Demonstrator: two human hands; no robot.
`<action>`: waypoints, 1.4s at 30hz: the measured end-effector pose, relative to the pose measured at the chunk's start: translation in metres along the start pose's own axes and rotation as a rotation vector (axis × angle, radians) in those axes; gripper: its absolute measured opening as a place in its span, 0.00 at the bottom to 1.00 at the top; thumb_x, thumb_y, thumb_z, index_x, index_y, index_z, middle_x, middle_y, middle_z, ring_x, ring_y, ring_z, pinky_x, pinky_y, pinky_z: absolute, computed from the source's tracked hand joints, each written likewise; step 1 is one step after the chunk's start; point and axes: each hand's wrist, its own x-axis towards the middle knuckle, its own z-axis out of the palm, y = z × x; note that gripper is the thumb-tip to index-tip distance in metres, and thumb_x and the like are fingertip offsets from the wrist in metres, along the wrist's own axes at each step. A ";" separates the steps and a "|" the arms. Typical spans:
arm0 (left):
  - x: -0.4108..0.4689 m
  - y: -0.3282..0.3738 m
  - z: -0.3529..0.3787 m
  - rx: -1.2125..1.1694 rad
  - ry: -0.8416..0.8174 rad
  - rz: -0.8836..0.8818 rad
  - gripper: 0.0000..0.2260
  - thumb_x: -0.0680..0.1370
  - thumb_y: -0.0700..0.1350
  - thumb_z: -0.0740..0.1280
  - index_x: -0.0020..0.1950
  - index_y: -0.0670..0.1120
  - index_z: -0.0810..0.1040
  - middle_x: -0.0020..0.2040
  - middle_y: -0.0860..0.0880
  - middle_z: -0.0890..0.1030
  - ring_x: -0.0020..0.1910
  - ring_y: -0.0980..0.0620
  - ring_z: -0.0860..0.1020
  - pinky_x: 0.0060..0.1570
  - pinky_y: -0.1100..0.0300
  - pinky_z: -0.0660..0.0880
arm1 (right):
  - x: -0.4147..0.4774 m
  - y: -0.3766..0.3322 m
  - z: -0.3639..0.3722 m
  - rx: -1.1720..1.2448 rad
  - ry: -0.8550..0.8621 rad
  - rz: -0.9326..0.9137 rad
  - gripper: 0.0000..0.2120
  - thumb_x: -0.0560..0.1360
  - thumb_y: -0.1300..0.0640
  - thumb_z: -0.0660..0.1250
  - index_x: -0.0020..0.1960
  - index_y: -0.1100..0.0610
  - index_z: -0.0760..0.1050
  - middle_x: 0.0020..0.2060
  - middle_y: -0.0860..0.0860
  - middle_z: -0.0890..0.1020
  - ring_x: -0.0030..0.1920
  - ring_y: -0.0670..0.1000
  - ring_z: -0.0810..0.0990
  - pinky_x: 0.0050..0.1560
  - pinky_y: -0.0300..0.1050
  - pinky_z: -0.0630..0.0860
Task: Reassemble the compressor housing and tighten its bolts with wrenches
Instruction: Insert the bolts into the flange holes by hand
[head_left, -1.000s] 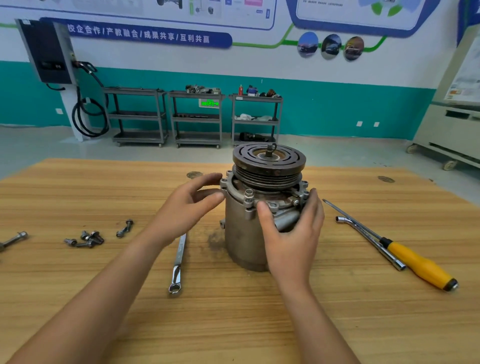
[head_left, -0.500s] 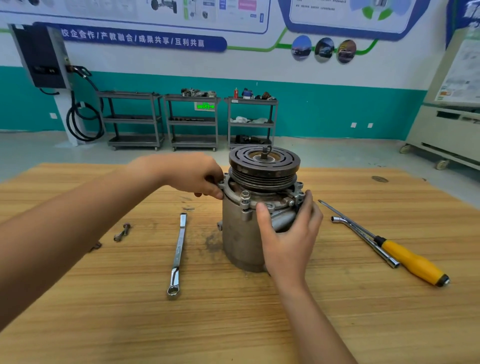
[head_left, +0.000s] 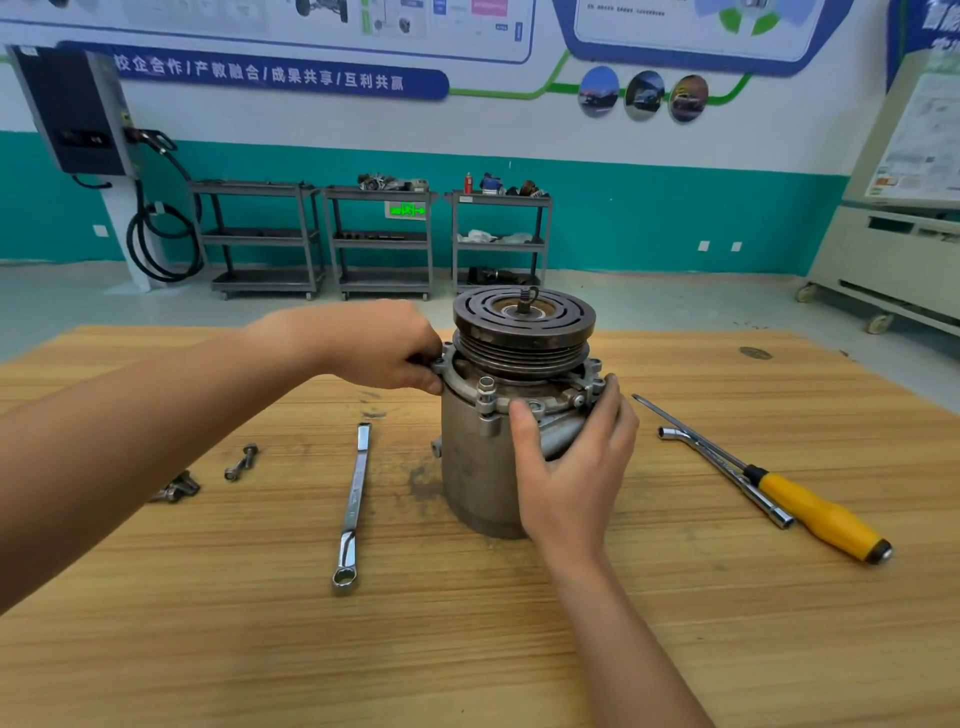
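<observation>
grey cylindrical metal compressor housing (head_left: 475, 467) is in the same spot as 1 s back: upright mid-desk on the light wooden desk (head_left: 467, 649), dark grooved pulley (head_left: 523, 317) on top

main change is the left hand (head_left: 382, 345). 1 s back it lay flat and relaxed against the left side of the housing. now the wrist is up and over, fingers curled tight, tips pinching the left lug of the silver bolt flange (head_left: 465, 383). can't tell if a bolt sits under those tips, the knuckles hide it. hardly any change vs the half-second frame

right hand (head_left: 574, 467) unchanged: thumb up on the front of the flange, other fingers wrapped round the right side of the housing, gripping it

one silver hex bolt (head_left: 487, 387) stands in the front lug, just left of the right thumb

desk items not moved:
- long chrome ring spanner (head_left: 354, 506) lies near the housing on its left, not touching
- L-shaped chrome socket wrench (head_left: 722, 467) and yellow-handled screwdriver (head_left: 815, 512) lie side by side, well to the right
- loose bolt (head_left: 241, 461) lies left of the spanner
- small bolt cluster (head_left: 174, 488) lies further left, now partly covered by the raised left forearm
</observation>
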 end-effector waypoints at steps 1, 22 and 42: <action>-0.001 0.000 0.001 0.003 0.010 0.003 0.13 0.78 0.51 0.63 0.47 0.42 0.77 0.39 0.49 0.75 0.38 0.50 0.73 0.39 0.59 0.68 | 0.000 0.000 0.001 -0.003 0.003 0.002 0.43 0.68 0.40 0.63 0.72 0.68 0.59 0.67 0.61 0.66 0.68 0.57 0.63 0.65 0.40 0.57; -0.005 0.004 0.006 0.014 0.071 -0.021 0.13 0.78 0.50 0.63 0.47 0.41 0.77 0.39 0.47 0.75 0.38 0.50 0.72 0.38 0.60 0.66 | -0.001 -0.005 0.003 0.021 0.031 0.023 0.44 0.68 0.35 0.59 0.72 0.67 0.60 0.66 0.60 0.67 0.67 0.57 0.64 0.63 0.38 0.58; 0.019 0.061 0.100 -1.091 1.125 -0.398 0.19 0.77 0.56 0.56 0.40 0.40 0.72 0.35 0.46 0.73 0.35 0.53 0.70 0.37 0.59 0.66 | -0.010 0.006 0.005 -0.222 0.103 -0.344 0.24 0.75 0.47 0.59 0.67 0.59 0.70 0.67 0.65 0.69 0.69 0.59 0.58 0.62 0.69 0.53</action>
